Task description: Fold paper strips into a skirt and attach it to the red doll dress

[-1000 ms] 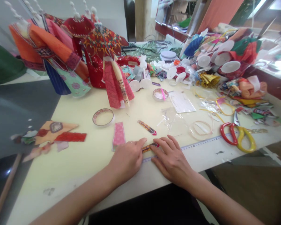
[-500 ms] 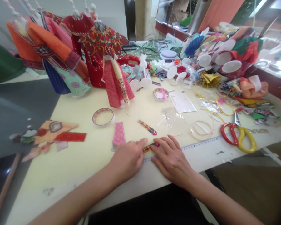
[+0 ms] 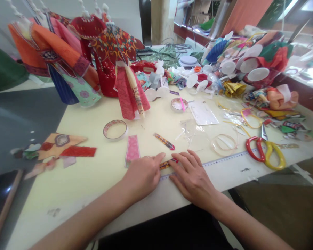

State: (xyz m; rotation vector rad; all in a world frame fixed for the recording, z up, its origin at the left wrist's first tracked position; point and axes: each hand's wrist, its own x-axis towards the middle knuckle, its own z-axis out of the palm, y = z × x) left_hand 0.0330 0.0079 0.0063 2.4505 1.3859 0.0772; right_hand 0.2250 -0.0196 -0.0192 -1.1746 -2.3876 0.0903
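Observation:
A narrow patterned fabric strip in orange and black, with a pink pointed end, lies flat on the table just above a ruler. My left hand is closed on the strip's left end, its index finger and thumb at the cloth. Over the pink end rests my right hand, fingers stretched and spread, fingertips pressing on the strip and thumb near the ruler. Both strip ends are partly hidden by fingers. Just beyond lies a similar patterned strip. A pink fabric piece is left of my hands.
Scissors with red and yellow handles lie right. A tape roll sits left, another tape roll farther back. Small dressed figures stand back left. Fabric scraps lie left; a cloth pile fills the back right.

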